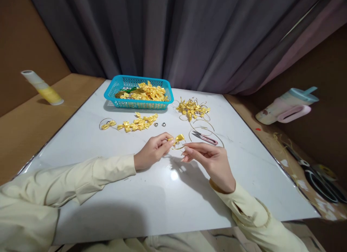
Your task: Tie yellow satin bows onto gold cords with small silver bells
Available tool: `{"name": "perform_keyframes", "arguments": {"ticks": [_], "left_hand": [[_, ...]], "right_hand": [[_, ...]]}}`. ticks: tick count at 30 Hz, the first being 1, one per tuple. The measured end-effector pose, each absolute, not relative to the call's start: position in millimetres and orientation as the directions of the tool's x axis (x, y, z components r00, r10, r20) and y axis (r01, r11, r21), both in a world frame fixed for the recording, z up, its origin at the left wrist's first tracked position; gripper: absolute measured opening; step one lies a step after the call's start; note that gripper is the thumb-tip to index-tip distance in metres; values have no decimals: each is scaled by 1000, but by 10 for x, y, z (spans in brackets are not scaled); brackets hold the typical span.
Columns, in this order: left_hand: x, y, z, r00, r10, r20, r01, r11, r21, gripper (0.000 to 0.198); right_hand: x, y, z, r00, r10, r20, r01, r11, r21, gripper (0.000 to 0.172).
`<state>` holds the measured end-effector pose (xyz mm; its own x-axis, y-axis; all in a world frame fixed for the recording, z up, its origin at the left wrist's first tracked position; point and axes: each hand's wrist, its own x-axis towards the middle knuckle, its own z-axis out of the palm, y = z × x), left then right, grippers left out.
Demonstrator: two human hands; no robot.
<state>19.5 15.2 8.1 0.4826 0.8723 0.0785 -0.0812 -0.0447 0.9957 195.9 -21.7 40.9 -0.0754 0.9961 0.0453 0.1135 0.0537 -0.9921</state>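
Observation:
My left hand [154, 150] pinches a yellow ribbon bow [179, 137] above the table, with a small silvery piece hanging beneath it. A thin gold cord [177, 148] curves from the bow towards my right hand [213, 161]. The thumb and forefinger of that hand are pressed together at the cord's right end. Beyond my hands lie several loose yellow bows [139, 123] and two silver beads [164, 124]. One bow with a cord loop [108, 124] rests apart at the left. Pink-handled thread snips [205, 138] lie behind my right hand, beside loose gold cords [204, 124].
A blue basket [108, 97] of bows and gold cord stands at the back. Right of it is a pile of bows with cords [192, 109]. A ribbon roll [50, 95] is on the left, a lidded cup [282, 107] on the right, black scissors [320, 183] at front right.

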Motion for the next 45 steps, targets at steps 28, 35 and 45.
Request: {"name": "perform_keyframes", "arguments": {"ticks": [28,35,45], "left_hand": [[195,154,72,485,871,77,-91,-37,995,30],[194,157,71,489,869,77,-86,-40,996,29],[185,155,68,518,852,81,-83,-45,996,29]], "right_hand": [[1966,-210,373,-19,997,71,96,72,-993,14],[1961,-202,379,-14,998,54,112,55,-992,16],[1938,-180,374,-64,998,-2,83,3,-997,18]]}}
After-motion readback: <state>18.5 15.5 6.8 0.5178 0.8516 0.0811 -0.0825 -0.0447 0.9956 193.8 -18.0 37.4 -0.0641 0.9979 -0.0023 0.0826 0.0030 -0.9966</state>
